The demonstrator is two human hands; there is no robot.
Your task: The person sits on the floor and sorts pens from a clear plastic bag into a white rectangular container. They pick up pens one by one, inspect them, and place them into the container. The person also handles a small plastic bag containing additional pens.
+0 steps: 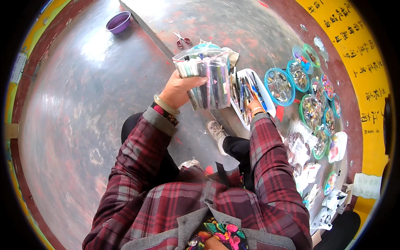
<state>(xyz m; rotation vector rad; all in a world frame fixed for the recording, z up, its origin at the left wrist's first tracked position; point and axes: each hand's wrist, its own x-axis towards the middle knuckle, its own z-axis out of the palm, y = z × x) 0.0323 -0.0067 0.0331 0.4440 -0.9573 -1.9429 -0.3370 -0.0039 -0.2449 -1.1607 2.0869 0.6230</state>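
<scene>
One bag is pinched in our left hand; our right hand, grip unclear, dips into the white tray, probably choosing pens; lifting them next calls for firmness.

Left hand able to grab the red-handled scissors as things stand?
Probably not: the left hand is gripping a clear bag of pens and would likely need to let go first. The scissors themselves lie uncovered on the floor.
</scene>
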